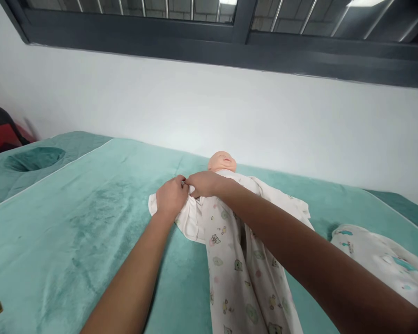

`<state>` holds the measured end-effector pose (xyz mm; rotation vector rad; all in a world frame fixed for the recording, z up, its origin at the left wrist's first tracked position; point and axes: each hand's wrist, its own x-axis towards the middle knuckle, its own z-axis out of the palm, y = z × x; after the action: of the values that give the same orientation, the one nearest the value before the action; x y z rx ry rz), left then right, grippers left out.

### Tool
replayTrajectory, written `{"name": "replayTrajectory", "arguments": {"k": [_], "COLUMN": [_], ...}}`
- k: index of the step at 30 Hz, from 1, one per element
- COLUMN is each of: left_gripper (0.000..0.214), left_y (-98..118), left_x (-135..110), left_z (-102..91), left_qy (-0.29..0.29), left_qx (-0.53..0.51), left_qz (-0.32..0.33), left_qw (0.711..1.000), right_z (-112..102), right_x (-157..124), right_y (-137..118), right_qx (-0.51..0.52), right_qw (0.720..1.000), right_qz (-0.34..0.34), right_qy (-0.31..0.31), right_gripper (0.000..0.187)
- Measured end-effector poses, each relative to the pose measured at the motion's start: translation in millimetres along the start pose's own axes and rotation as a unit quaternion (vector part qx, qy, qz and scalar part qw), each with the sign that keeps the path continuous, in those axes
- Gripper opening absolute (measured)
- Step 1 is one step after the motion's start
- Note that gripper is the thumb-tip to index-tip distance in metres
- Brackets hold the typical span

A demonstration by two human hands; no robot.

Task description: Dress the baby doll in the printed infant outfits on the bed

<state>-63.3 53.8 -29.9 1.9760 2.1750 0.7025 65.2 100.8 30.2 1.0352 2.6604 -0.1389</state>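
Observation:
A baby doll (223, 160) lies on its back, its head toward the wall. White printed baby clothes (226, 250) cover its body, with small animal figures on the cloth and long legs reaching toward me. My left hand (172, 196) is closed on the white sleeve (191, 220) at the doll's side. Right beside it, my right hand (205, 183) pinches the same sleeve, and the fingers of both hands nearly meet. The doll's arm is hidden by the cloth and my hands. My right forearm crosses over the clothes.
A green plush cover (90, 232) spreads under everything, with a round hole (35, 158) at the left. Folded white printed cloth (379, 260) lies at the right. A white wall (209, 106) and a dark window frame (142, 37) stand behind. Something red and black (2, 132) is at the far left.

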Motion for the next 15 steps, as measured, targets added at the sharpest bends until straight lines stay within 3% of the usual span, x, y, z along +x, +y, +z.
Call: {"name": "replayTrajectory", "arguments": {"k": [7, 12, 15], "left_gripper": [0.032, 0.030, 0.029], "left_y": [3, -1, -9], "left_x": [-10, -20, -25], "left_z": [-6.2, -11.0, -8.6], "left_qy": [0.027, 0.040, 0.033], "left_qx": [-0.039, -0.074, -0.094], "left_qz": [0.000, -0.019, -0.038], "left_qw": [0.999, 0.996, 0.994], "right_z": [2, -15, -25], "right_x": [-19, -43, -66], "right_y": [11, 20, 31], "right_qx": [-0.028, -0.043, -0.054], "right_qw": [0.998, 0.998, 0.995], "right_qz": [-0.022, 0.015, 0.041], "right_qy": [0.058, 0.043, 0.080], "right_gripper": [0.039, 0.040, 0.037]}}
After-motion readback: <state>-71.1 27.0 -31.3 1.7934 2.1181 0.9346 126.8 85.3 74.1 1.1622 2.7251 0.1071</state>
